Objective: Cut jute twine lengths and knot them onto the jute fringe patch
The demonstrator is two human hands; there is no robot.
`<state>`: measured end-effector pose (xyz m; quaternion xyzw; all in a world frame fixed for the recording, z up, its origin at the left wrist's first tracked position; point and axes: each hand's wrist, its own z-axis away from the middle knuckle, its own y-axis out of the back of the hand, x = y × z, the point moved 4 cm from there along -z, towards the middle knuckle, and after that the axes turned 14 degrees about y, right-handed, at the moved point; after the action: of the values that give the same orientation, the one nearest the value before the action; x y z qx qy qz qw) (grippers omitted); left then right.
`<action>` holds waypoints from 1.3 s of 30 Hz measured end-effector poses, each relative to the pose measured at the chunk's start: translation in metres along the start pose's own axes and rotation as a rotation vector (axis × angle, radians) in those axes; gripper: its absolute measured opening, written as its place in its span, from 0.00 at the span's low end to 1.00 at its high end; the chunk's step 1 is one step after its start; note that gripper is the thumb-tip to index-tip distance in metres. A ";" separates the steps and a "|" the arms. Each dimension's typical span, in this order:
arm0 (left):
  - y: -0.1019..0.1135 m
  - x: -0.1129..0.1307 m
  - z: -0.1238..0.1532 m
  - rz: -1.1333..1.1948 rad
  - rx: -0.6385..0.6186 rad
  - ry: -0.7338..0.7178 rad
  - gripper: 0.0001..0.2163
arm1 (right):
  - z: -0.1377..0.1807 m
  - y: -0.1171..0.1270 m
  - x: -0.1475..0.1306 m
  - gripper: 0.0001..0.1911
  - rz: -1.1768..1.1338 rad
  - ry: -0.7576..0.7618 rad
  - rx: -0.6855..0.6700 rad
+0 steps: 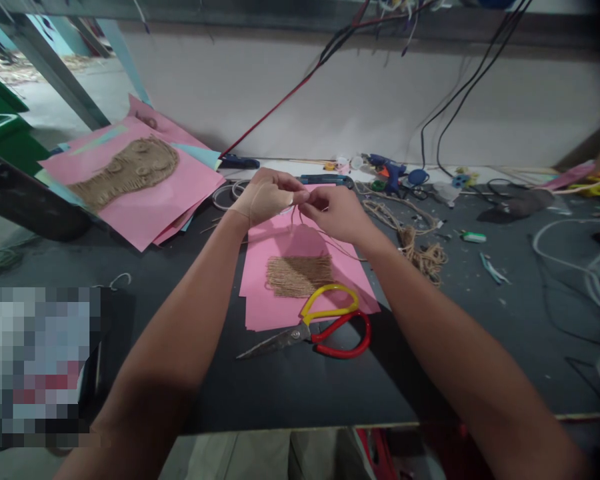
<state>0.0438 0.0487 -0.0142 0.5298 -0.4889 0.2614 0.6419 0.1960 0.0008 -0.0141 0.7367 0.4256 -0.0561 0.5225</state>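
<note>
Green bins (10,143): beyond the left edge of the dark bench (150,273); nothing inside them can be made out.
Black cylinder (35,200): at the bench's left edge; its contents are hidden.
Pink stack (145,220): toward the back left corner, with a large shaped twine piece (135,167) on top, which looks finished or nearly so.
Left hand (270,197): above the middle of the bench, toward the back edge, thumb and fingertips pinched on a thin cord (301,217).
Twine panel (299,275): below the hands on a pink sheet (263,315); its rows lie packed in a rectangle, so this part seems laid. The cord looks not yet worked in; how much is left cannot be told.
Scissors (306,331): across the sheet's near edge, handles spread, unheld.
Right hand (337,210): fingertips meeting the left's, gripping the same cord.
Twine bundle (423,257): loose on the bench, right of the sheet, apparently spare stock.
Glue gun (393,175): by the back edge, untouched.
</note>
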 end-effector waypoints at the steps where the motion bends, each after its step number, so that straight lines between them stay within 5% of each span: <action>1: 0.000 0.000 0.000 0.022 0.000 0.009 0.08 | 0.000 0.000 0.000 0.09 -0.043 0.005 0.003; 13: -0.009 0.005 0.003 0.274 -0.051 0.032 0.07 | 0.002 -0.015 0.009 0.11 -0.644 -0.153 0.027; 18: -0.005 -0.005 -0.003 0.292 0.037 0.088 0.08 | 0.000 -0.014 0.011 0.16 -0.651 -0.230 0.056; 33: -0.014 -0.016 -0.005 0.542 -0.045 0.238 0.09 | 0.003 -0.020 0.015 0.19 -0.534 -0.238 0.027; 39: -0.014 -0.027 -0.010 0.498 -0.079 0.129 0.08 | 0.001 -0.018 0.013 0.17 -0.408 -0.179 0.023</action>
<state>0.0485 0.0585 -0.0437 0.3497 -0.5721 0.4252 0.6080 0.1922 0.0083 -0.0342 0.6334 0.5168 -0.2307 0.5277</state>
